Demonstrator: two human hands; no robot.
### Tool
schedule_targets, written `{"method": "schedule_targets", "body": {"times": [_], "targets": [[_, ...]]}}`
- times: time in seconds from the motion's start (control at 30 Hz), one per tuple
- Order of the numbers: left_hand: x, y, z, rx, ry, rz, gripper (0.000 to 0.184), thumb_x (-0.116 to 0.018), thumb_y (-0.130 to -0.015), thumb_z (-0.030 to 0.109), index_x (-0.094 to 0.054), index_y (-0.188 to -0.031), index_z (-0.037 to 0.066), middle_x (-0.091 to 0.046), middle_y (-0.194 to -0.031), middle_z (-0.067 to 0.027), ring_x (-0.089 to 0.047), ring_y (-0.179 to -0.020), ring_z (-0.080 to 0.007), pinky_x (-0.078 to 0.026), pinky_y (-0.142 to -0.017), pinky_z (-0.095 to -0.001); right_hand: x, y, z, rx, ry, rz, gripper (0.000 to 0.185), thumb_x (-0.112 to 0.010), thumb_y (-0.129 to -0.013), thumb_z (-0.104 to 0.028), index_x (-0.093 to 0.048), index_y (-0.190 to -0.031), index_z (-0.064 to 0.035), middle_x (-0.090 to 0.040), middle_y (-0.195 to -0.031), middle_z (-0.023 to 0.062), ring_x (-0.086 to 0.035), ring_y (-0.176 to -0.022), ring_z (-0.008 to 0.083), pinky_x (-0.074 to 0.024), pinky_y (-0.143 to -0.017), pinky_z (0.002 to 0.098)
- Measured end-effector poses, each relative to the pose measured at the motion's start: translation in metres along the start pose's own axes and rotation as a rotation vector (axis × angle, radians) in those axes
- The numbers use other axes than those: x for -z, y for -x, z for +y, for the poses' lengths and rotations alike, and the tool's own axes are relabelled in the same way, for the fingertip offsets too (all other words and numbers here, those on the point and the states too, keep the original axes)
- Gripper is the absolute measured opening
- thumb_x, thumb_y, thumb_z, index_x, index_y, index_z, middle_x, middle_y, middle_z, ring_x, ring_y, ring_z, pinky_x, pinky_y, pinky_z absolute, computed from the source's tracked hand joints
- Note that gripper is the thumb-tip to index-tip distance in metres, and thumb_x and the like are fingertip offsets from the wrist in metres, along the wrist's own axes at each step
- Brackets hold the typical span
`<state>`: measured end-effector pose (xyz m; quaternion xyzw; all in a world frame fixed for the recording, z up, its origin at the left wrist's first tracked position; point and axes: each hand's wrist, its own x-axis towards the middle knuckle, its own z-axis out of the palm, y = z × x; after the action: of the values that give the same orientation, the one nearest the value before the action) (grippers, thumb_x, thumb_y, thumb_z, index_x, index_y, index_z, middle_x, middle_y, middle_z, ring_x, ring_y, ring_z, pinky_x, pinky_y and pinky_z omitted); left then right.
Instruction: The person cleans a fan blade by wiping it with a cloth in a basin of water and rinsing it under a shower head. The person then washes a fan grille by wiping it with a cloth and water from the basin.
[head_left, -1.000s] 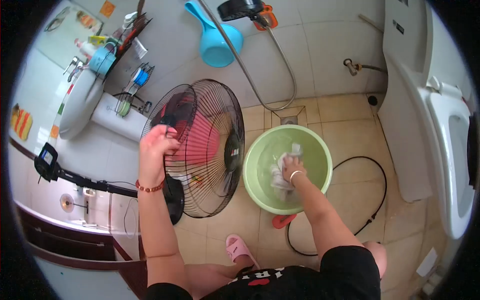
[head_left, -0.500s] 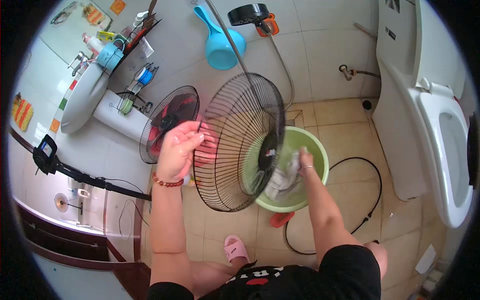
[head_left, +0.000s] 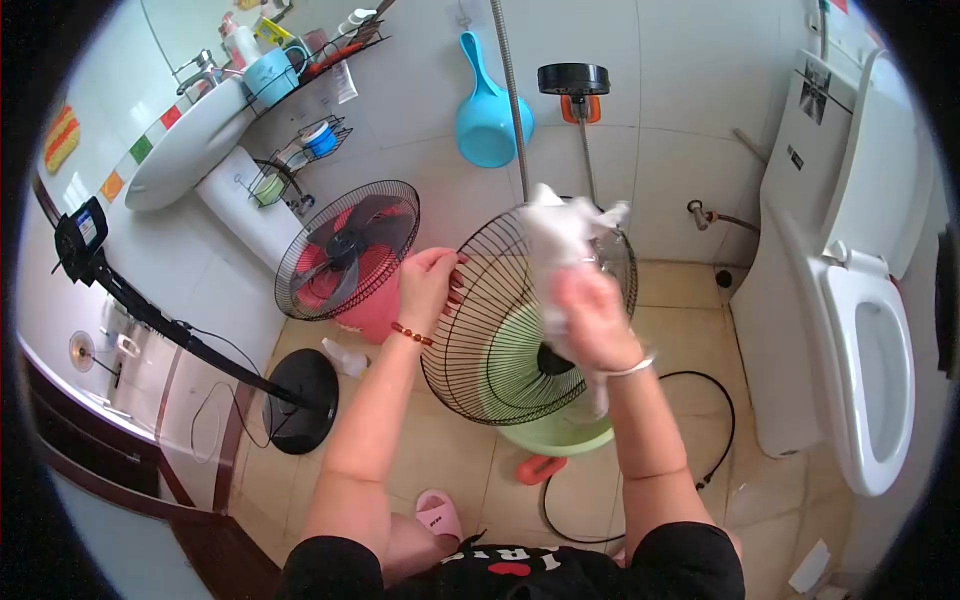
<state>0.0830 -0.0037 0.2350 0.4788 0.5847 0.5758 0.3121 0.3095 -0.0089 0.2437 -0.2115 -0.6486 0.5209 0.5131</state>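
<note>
My left hand (head_left: 428, 290) grips the rim of a black wire fan grille (head_left: 490, 330) at its left side. The grille is tilted above a light green basin (head_left: 560, 437) on the floor, part of which shows through the wires. My right hand (head_left: 592, 318), blurred by motion, is closed on a white cloth (head_left: 560, 235). The cloth is bunched up in front of the grille's right part; whether it touches the wires I cannot tell.
Left of the grille, another fan grille with dark blades (head_left: 345, 245) rests on a pink bucket (head_left: 375, 305). A fan stand (head_left: 300, 400) leans further left. A black hose (head_left: 735, 420) curls across the floor, and a toilet (head_left: 870, 350) stands at the right.
My right hand has lifted the white cloth out of the basin and up to the grille. My left hand has shifted right with the grille, which now faces me more.
</note>
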Motion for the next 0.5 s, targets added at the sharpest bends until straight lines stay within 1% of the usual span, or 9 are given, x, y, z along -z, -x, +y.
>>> {"method": "schedule_targets", "body": {"times": [0.07,0.13,0.17,0.23,0.3,0.33,0.37,0.47,0.5], "targets": [[-0.007,0.002,-0.002,-0.073,0.004,-0.067,0.019,-0.053,-0.084,0.014,-0.063,-0.075,0.001,-0.058,-0.064,-0.0031,-0.052,-0.047,-0.0085,-0.037,-0.038,-0.0223,-0.041,-0.015,0.009,0.322,0.576,0.027,0.04,-0.047,-0.09,-0.023,-0.046,-0.126,-0.0074,-0.052,-0.117,0.0168,-0.047,-0.11,0.0348,-0.0269,-0.097,0.0532],[-0.019,0.01,0.002,-0.419,-0.001,-0.053,0.02,-0.054,-0.086,0.011,-0.061,-0.074,-0.003,-0.06,-0.063,-0.0055,-0.051,-0.059,-0.0052,-0.041,-0.051,-0.0249,-0.072,-0.023,0.029,0.563,1.001,0.227,0.038,-0.05,-0.085,-0.023,-0.052,-0.12,-0.0085,-0.05,-0.116,0.0215,-0.039,-0.114,0.0427,-0.0105,-0.101,0.0629],[-0.02,0.01,-0.004,-0.41,-0.04,-0.017,0.022,-0.054,-0.087,0.012,-0.061,-0.075,-0.004,-0.058,-0.061,-0.0045,-0.049,-0.058,-0.0047,-0.04,-0.051,-0.0255,-0.074,-0.029,0.037,0.569,1.002,0.303,0.026,-0.048,-0.085,-0.023,-0.063,-0.102,-0.0094,-0.058,-0.103,0.0207,-0.047,-0.108,0.041,-0.0065,-0.099,0.0684],[-0.022,0.013,-0.01,-0.391,-0.112,0.015,0.031,-0.052,-0.092,0.017,-0.055,-0.07,-0.004,-0.047,-0.053,-0.0001,-0.039,-0.054,-0.0036,-0.033,-0.047,-0.0262,-0.058,-0.033,-0.003,0.066,1.143,0.035,0.025,-0.047,-0.084,-0.022,-0.065,-0.093,-0.0071,-0.059,-0.105,0.021,-0.045,-0.113,0.0396,-0.0005,-0.1,0.0679],[-0.022,0.022,0.006,-0.305,-0.152,-0.011,0.035,-0.052,-0.092,0.02,-0.051,-0.065,-0.003,-0.04,-0.051,0.0014,-0.034,-0.052,-0.0038,-0.029,-0.045,-0.0263,-0.039,-0.038,0.002,-0.02,1.087,0.17,0.027,-0.045,-0.084,-0.022,-0.067,-0.086,-0.0057,-0.061,-0.099,0.0201,-0.046,-0.113,0.0389,0.006,-0.099,0.0676],[-0.023,0.025,0.011,-0.264,-0.167,-0.022,0.037,-0.052,-0.092,0.021,-0.049,-0.063,-0.002,-0.037,-0.05,0.0021,-0.032,-0.051,-0.0038,-0.027,-0.044,-0.0264,-0.031,-0.044,0.006,0.16,0.974,0.44,0.029,-0.044,-0.084,-0.023,-0.067,-0.082,-0.0054,-0.063,-0.092,0.0191,-0.049,-0.11,0.0388,0.0096,-0.099,0.0676],[-0.025,0.024,0.01,-0.306,-0.175,-0.01,0.042,-0.052,-0.093,0.023,-0.043,-0.06,-0.001,-0.032,-0.05,0.0028,-0.028,-0.05,-0.0043,-0.024,-0.042,-0.0266,-0.012,-0.046,0.0,-0.26,1.042,0.182,0.034,-0.041,-0.086,-0.027,-0.067,-0.087,-0.0054,-0.064,-0.095,0.0192,-0.049,-0.11,0.0393,0.0142,-0.097,0.0664],[-0.017,0.021,0.007,-0.34,-0.206,-0.022,0.042,-0.052,-0.093,0.023,-0.042,-0.06,0.0,-0.031,-0.051,0.0032,-0.028,-0.051,-0.0046,-0.024,-0.043,-0.0264,0.019,-0.044,0.045,-0.08,1.039,0.716,0.04,-0.039,-0.087,-0.03,-0.067,-0.082,-0.0015,-0.065,-0.081,0.0203,-0.058,-0.093,0.0386,0.0109,-0.098,0.0677],[-0.012,0.022,0.003,-0.327,-0.205,-0.008,0.042,-0.051,-0.093,0.024,-0.041,-0.06,0.0,-0.031,-0.052,0.0032,-0.028,-0.051,-0.0047,-0.024,-0.043,-0.0264,0.039,-0.043,0.058,-0.135,0.969,0.81,0.041,-0.038,-0.088,-0.03,-0.066,-0.086,-0.0011,-0.064,-0.085,0.0208,-0.058,-0.094,0.0385,0.0062,-0.1,0.0654]]}}
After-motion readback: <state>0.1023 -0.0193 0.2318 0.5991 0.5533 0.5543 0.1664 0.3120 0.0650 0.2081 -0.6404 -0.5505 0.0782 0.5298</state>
